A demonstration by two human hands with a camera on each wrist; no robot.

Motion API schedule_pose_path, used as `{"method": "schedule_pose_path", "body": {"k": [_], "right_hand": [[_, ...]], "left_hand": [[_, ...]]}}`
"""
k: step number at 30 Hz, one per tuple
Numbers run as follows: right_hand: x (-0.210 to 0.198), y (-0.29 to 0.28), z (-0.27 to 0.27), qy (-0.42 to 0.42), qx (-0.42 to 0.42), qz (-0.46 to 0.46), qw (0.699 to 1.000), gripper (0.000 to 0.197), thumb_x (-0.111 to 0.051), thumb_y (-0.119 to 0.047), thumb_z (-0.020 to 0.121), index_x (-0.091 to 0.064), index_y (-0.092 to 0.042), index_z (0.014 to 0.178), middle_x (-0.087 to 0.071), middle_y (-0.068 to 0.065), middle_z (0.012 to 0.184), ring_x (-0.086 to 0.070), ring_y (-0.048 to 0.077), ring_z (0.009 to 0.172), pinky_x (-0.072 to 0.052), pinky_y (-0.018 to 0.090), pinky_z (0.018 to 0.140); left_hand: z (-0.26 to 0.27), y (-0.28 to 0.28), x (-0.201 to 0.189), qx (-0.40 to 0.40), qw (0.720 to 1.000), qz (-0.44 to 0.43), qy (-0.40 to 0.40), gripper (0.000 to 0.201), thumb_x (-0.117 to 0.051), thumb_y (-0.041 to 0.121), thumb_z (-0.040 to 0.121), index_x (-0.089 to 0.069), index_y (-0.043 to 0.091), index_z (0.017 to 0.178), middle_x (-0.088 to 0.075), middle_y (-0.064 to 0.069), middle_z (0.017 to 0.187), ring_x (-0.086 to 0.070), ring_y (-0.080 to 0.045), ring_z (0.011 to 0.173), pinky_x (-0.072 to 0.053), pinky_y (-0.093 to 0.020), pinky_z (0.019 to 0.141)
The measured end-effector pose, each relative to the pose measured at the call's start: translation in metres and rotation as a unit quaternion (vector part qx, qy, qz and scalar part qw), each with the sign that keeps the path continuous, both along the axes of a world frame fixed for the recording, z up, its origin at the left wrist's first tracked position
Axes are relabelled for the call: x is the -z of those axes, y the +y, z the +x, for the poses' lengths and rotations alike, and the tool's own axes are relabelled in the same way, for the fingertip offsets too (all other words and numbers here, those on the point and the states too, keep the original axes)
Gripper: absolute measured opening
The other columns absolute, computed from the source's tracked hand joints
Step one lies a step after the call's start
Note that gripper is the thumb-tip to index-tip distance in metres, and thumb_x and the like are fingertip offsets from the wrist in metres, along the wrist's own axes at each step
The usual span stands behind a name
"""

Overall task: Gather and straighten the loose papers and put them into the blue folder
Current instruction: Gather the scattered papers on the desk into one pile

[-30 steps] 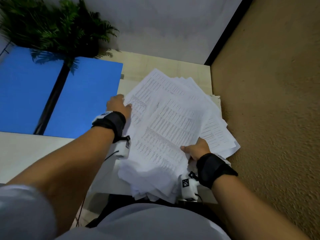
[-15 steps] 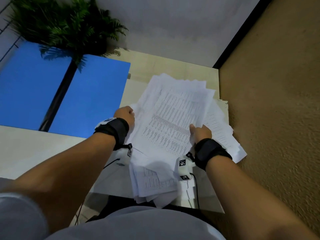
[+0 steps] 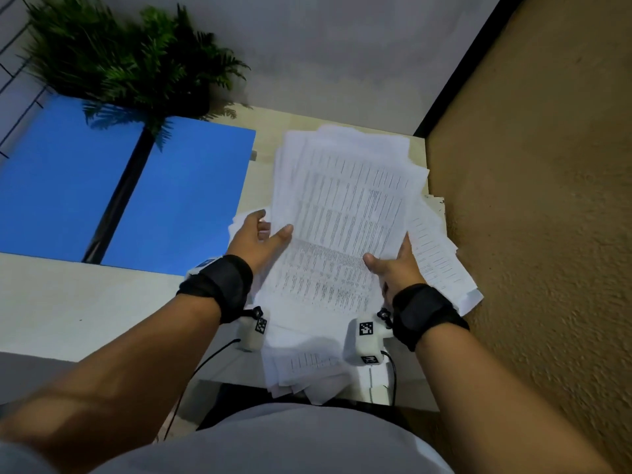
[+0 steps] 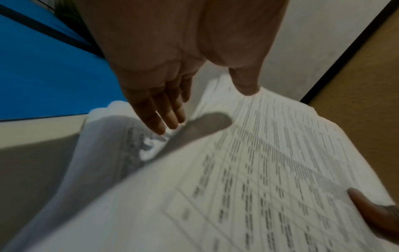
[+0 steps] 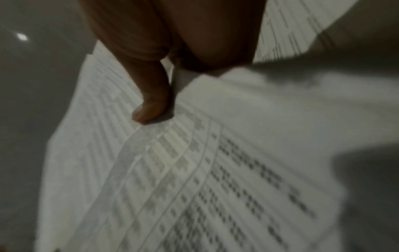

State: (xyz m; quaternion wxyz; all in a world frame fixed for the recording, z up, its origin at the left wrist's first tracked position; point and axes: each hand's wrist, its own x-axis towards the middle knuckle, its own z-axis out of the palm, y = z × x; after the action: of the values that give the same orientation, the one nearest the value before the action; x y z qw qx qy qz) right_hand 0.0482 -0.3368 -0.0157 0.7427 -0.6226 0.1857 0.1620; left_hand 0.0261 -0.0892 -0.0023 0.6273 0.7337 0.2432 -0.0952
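Note:
A thick stack of printed papers [image 3: 345, 213] lies fanned and unevenly edged on the right part of the table, its near end raised between my hands. My left hand [image 3: 273, 222] is at the stack's left edge, fingers straight below it and thumb over the top sheet; the left wrist view shows those fingers [image 4: 159, 117] extended above lower sheets. My right hand [image 3: 390, 254] pinches the stack's right edge, with the thumb [image 5: 151, 105] pressing on the top sheet [image 5: 194, 170]. The blue folder [image 3: 184, 200] lies open and flat to the left.
Loose sheets [image 3: 441, 254] stick out past the table's right edge, and others [image 3: 301, 367] overhang the front edge. A green plant [image 3: 130, 59] stands behind the folder. Pale tabletop [image 3: 85, 302] is at the left, brown carpet [image 3: 530, 234] at the right.
The stack has turned from slanting to nearly straight. My right hand moved from its bottom edge up to the right side. My left hand's thumb now lies over the top sheet.

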Motion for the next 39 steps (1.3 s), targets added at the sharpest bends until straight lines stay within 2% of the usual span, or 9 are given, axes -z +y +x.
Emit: {"method": "schedule_pose_path", "body": {"k": [4, 8, 13, 16, 18, 21, 29, 34, 39], "right_hand": [[-0.026, 0.009, -0.016, 0.025, -0.104, 0.025, 0.994, 0.054, -0.081, -0.014, 0.072, -0.061, -0.018, 0.122, -0.069, 0.004, 0.121, -0.063, 0.024, 0.116, -0.051, 0.042, 0.097], [-0.035, 0.019, -0.021, 0.046, -0.038, -0.018, 0.998, 0.031, -0.078, -0.016, 0.077, -0.063, -0.016, 0.105, -0.068, 0.006, 0.11, -0.069, 0.013, 0.091, -0.056, 0.017, 0.065], [-0.001, -0.017, -0.041, 0.151, 0.194, -0.312, 0.918, 0.077, -0.084, -0.03, 0.066, -0.043, -0.01, 0.128, -0.05, 0.01, 0.124, -0.054, 0.027, 0.11, -0.047, 0.032, 0.096], [0.026, -0.034, -0.054, 0.246, 0.261, -0.267, 0.894, 0.097, -0.088, -0.042, 0.038, -0.052, -0.013, 0.124, -0.063, 0.008, 0.117, -0.066, 0.03, 0.094, -0.053, 0.041, 0.082], [0.028, -0.032, -0.059, 0.222, 0.289, -0.177, 0.914, 0.069, -0.085, -0.023, 0.06, -0.055, -0.013, 0.121, -0.069, 0.012, 0.111, -0.064, 0.027, 0.081, -0.051, 0.034, 0.068], [0.014, -0.027, -0.061, 0.074, 0.27, -0.259, 0.924, 0.036, -0.067, -0.01, 0.084, -0.059, -0.015, 0.119, -0.062, 0.006, 0.11, -0.063, 0.026, 0.094, -0.052, 0.034, 0.083], [0.016, -0.029, -0.043, 0.033, 0.214, -0.261, 0.941, 0.029, -0.062, -0.015, 0.091, -0.059, -0.006, 0.118, -0.06, 0.002, 0.106, -0.057, 0.02, 0.096, -0.045, 0.026, 0.087], [0.041, -0.031, -0.019, 0.038, 0.212, -0.285, 0.934, 0.054, -0.068, -0.014, 0.082, -0.052, -0.018, 0.133, -0.063, 0.008, 0.112, -0.06, 0.032, 0.109, -0.049, 0.047, 0.099], [0.011, -0.021, -0.019, -0.092, 0.22, -0.356, 0.904, 0.014, -0.057, -0.009, 0.092, -0.057, -0.006, 0.106, -0.048, 0.004, 0.109, -0.049, 0.016, 0.097, -0.039, 0.019, 0.092]], "left_hand": [[-0.011, -0.014, -0.011, 0.037, 0.978, -0.207, -0.001, 0.066, -0.082, 0.024, 0.075, -0.051, 0.021, 0.133, -0.067, -0.002, 0.125, -0.065, -0.02, 0.114, -0.053, -0.04, 0.096], [-0.02, -0.021, -0.018, -0.021, 0.985, -0.17, -0.012, 0.049, -0.068, -0.009, 0.081, -0.057, 0.004, 0.127, -0.067, -0.012, 0.121, -0.065, -0.029, 0.109, -0.05, -0.044, 0.098], [-0.034, 0.012, 0.015, -0.123, 0.991, -0.048, 0.026, 0.04, -0.064, 0.005, 0.088, -0.057, 0.007, 0.128, -0.064, -0.008, 0.118, -0.062, -0.027, 0.108, -0.047, -0.038, 0.096], [-0.044, 0.021, 0.035, -0.113, 0.99, 0.044, 0.075, 0.042, -0.066, 0.012, 0.088, -0.056, 0.006, 0.128, -0.062, -0.006, 0.117, -0.06, -0.026, 0.109, -0.046, -0.039, 0.098], [-0.05, 0.023, 0.05, -0.115, 0.986, 0.047, 0.107, 0.045, -0.069, 0.013, 0.085, -0.056, 0.006, 0.127, -0.063, -0.009, 0.122, -0.061, -0.031, 0.112, -0.046, -0.043, 0.102], [-0.054, 0.023, 0.066, -0.114, 0.987, 0.014, 0.114, 0.041, -0.071, 0.009, 0.082, -0.06, 0.009, 0.121, -0.066, -0.015, 0.121, -0.064, -0.035, 0.107, -0.049, -0.051, 0.099], [-0.053, 0.02, 0.065, -0.061, 0.99, 0.012, 0.13, 0.038, -0.063, 0.009, 0.089, -0.056, 0.013, 0.126, -0.064, -0.011, 0.122, -0.061, -0.032, 0.109, -0.046, -0.046, 0.102], [-0.055, 0.018, 0.067, -0.035, 0.989, 0.003, 0.146, 0.038, -0.061, 0.01, 0.09, -0.056, 0.015, 0.127, -0.065, -0.013, 0.122, -0.062, -0.034, 0.109, -0.047, -0.05, 0.101], [-0.055, 0.015, 0.059, -0.019, 0.988, 0.046, 0.149, 0.035, -0.058, 0.012, 0.093, -0.054, 0.01, 0.128, -0.063, -0.01, 0.113, -0.06, -0.03, 0.098, -0.048, -0.036, 0.085]]}}
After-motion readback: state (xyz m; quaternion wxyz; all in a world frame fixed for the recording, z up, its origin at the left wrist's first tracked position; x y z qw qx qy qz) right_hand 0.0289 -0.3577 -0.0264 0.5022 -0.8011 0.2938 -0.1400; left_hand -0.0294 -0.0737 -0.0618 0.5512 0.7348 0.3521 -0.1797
